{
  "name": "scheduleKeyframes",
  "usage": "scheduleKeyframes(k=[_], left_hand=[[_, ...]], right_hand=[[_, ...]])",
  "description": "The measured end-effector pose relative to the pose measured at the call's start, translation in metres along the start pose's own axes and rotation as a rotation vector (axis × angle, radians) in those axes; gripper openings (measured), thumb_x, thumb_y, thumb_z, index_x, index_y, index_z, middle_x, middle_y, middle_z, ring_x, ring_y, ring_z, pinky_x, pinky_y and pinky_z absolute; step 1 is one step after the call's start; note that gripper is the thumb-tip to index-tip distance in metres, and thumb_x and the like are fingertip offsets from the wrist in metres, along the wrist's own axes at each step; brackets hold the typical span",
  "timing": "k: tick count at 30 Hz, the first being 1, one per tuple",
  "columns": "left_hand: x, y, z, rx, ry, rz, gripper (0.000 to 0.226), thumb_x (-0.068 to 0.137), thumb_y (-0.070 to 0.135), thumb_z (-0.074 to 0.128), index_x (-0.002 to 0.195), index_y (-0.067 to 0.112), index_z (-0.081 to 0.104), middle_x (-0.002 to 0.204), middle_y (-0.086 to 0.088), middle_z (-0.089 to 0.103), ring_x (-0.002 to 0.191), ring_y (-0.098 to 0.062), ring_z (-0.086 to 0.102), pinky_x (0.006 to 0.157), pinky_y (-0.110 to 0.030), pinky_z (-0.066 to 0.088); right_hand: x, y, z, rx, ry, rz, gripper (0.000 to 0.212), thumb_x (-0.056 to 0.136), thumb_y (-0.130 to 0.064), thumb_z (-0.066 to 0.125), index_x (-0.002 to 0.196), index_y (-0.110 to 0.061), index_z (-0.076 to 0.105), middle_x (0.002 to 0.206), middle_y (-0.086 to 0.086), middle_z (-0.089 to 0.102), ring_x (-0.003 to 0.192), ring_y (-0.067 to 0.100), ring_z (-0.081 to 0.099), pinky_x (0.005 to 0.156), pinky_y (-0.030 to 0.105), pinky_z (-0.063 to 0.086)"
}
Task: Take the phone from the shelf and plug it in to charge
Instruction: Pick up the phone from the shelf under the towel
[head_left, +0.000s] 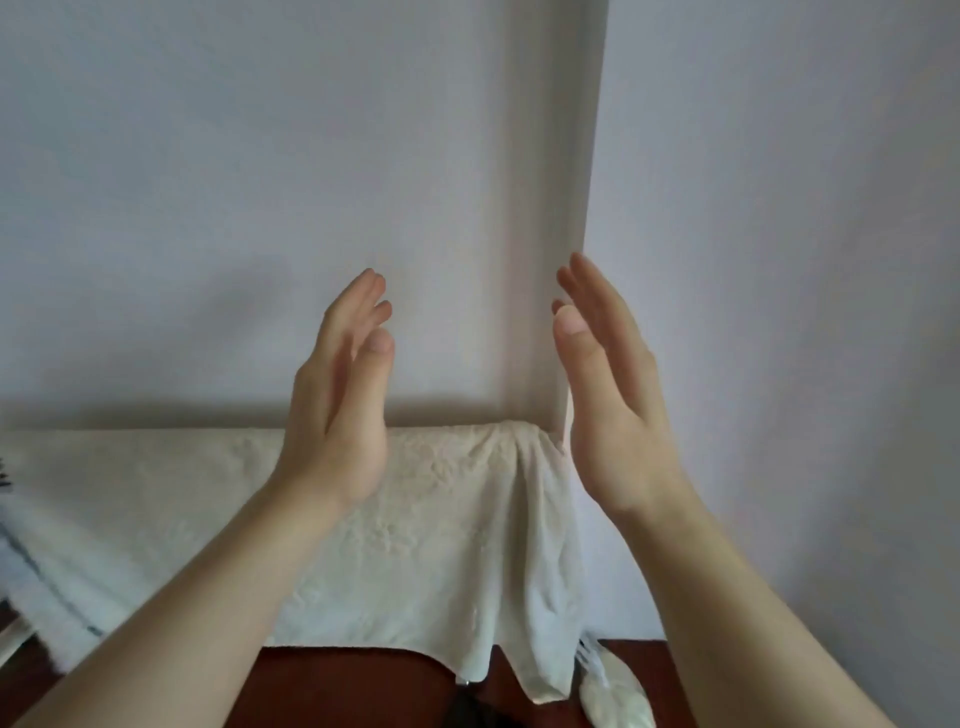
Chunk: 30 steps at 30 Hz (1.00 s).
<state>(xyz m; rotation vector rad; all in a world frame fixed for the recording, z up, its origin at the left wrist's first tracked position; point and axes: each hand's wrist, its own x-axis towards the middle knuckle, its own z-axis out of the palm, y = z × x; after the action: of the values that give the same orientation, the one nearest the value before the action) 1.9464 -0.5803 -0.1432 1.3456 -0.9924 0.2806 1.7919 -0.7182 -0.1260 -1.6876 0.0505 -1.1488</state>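
Both hands raised before pale wall, palms facing each other, well apart. Left hand flat, fingers together and straight, grip wide, holding nothing. Right hand same, fingers stretched upward, grip wide, nothing in it. Behind and below hands, cream embossed cloth draped over ledge, hanging down at right corner. Wall corner edge vertical above right hand. Dark brown surface at bottom. Phone not visible in view; place cannot be told.

Matt painted wall; cream embossed cloth; dark reddish wood surface.
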Motion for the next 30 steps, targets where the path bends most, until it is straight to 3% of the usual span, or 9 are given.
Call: scheduleKeyframes(k=[7, 11, 14, 18, 25, 30], left_hand=[[-0.043, -0.062, 0.047, -0.107, -0.269, -0.091, 0.057, 0.104, 0.05, 0.037, 0.155, 0.028, 0.037, 0.16, 0.011, 0.046, 0.144, -0.004, 0.047, 0.118, -0.041, 0.037], [-0.07, -0.08, 0.064, -0.137, -0.363, -0.123, 0.066, 0.103, 0.063, 0.038, 0.157, 0.025, 0.035, 0.162, 0.009, 0.045, 0.145, -0.005, 0.046, 0.119, -0.039, 0.037], [-0.088, -0.096, 0.07, -0.136, -0.41, -0.138, 0.071, 0.101, 0.069, 0.037, 0.157, 0.025, 0.035, 0.159, 0.014, 0.046, 0.145, -0.006, 0.047, 0.117, -0.029, 0.038], [-0.112, -0.114, 0.068, -0.081, -0.452, -0.197, 0.069, 0.1, 0.069, 0.037, 0.155, 0.028, 0.037, 0.158, 0.017, 0.046, 0.145, -0.001, 0.045, 0.117, -0.021, 0.036], [-0.158, -0.146, 0.056, 0.116, -0.531, -0.303, 0.066, 0.102, 0.058, 0.042, 0.159, 0.024, 0.033, 0.162, 0.004, 0.044, 0.149, -0.003, 0.039, 0.121, -0.028, 0.033], [-0.189, -0.167, 0.052, 0.325, -0.654, -0.342, 0.07, 0.099, 0.061, 0.043, 0.16, 0.033, 0.025, 0.166, 0.013, 0.034, 0.152, 0.002, 0.028, 0.121, -0.026, 0.026]], right_hand=[[-0.057, 0.028, -0.025, -0.176, 0.207, 0.147, 0.068, 0.096, -0.057, 0.051, 0.158, -0.031, 0.039, 0.161, -0.013, 0.046, 0.14, -0.001, 0.048, 0.12, 0.039, 0.036], [-0.084, 0.043, -0.037, -0.247, 0.259, 0.209, 0.068, 0.097, -0.055, 0.051, 0.158, -0.029, 0.039, 0.162, -0.01, 0.046, 0.141, 0.0, 0.047, 0.12, 0.04, 0.037], [-0.1, 0.06, -0.044, -0.274, 0.265, 0.254, 0.068, 0.098, -0.056, 0.052, 0.159, -0.03, 0.038, 0.162, -0.011, 0.046, 0.141, -0.002, 0.046, 0.12, 0.04, 0.037], [-0.116, 0.088, -0.049, -0.289, 0.22, 0.318, 0.067, 0.099, -0.057, 0.052, 0.159, -0.033, 0.036, 0.162, -0.014, 0.045, 0.141, -0.004, 0.045, 0.12, 0.042, 0.037], [-0.149, 0.147, -0.044, -0.321, 0.052, 0.412, 0.072, 0.097, -0.064, 0.057, 0.159, -0.037, 0.033, 0.162, -0.018, 0.043, 0.142, -0.002, 0.044, 0.119, 0.044, 0.038], [-0.17, 0.176, -0.048, -0.411, -0.129, 0.444, 0.079, 0.092, -0.07, 0.06, 0.159, -0.038, 0.033, 0.162, -0.02, 0.042, 0.147, 0.002, 0.039, 0.117, 0.046, 0.041]])
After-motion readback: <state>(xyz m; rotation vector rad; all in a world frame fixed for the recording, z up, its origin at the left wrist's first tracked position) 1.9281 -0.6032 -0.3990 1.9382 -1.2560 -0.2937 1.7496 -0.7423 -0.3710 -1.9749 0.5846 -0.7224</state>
